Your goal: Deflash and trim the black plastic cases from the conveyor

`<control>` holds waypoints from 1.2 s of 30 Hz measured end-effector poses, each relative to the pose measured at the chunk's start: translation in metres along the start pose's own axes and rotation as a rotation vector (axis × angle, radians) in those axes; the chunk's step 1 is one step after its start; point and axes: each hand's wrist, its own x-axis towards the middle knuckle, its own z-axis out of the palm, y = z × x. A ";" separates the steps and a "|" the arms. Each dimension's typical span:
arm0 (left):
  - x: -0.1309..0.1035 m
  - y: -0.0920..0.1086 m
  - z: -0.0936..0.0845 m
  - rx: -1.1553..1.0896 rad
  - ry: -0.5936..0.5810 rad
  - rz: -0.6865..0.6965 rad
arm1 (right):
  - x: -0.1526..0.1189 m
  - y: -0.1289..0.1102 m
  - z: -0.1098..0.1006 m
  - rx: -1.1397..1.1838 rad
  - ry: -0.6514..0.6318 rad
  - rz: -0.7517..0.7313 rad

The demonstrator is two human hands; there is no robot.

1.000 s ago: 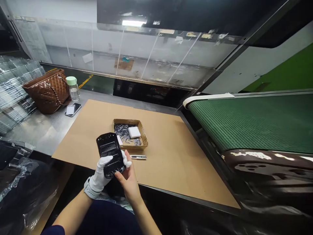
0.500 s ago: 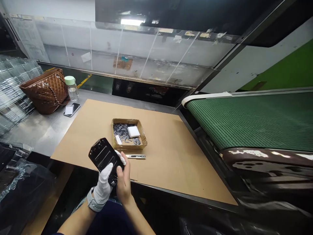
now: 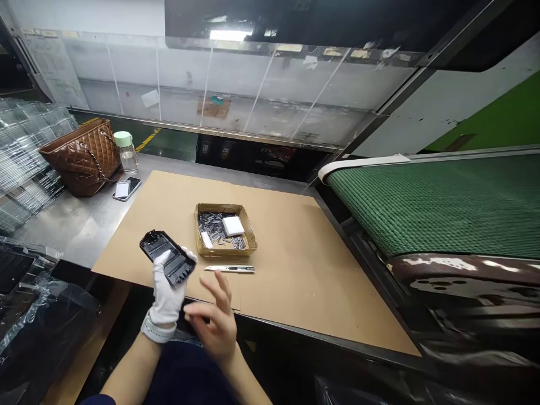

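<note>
My left hand (image 3: 167,295), in a white glove, grips a black plastic housing (image 3: 162,247) with its hollow inside turned up. The thumb lies across the housing and the gloved fingers wrap its far edge. My bare right hand (image 3: 219,323) hovers apart from it, to the lower right. Its thumb and index finger come together while the other fingers stretch out; motion blurs it, and what the pinch holds, if anything, I cannot make out. Beyond lies a white utility knife (image 3: 230,269). Past the knife, a taped cardboard tray (image 3: 225,252) holds many small dark strips and a white block (image 3: 233,226).
A cardboard sheet (image 3: 304,281) covers the metal table. At the left are a brown handbag (image 3: 82,160), a bottle (image 3: 127,156), a phone (image 3: 127,189) and stacked clear trays (image 3: 25,146). A green conveyor belt (image 3: 442,202) borders the right side.
My right hand has let go of the housing and moved down and right, its fingers changing shape. My left hand has tilted the housing and drawn it slightly left.
</note>
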 end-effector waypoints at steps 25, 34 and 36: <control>-0.015 0.023 -0.020 -0.205 -0.161 -0.241 | -0.017 0.078 -0.047 -0.276 -0.337 0.473; -0.038 0.000 0.005 -0.096 -0.243 -0.046 | 0.034 -0.023 -0.010 -0.015 -0.281 0.324; -0.041 -0.003 0.005 -0.077 -0.259 -0.056 | 0.037 -0.024 -0.006 -0.021 -0.289 0.323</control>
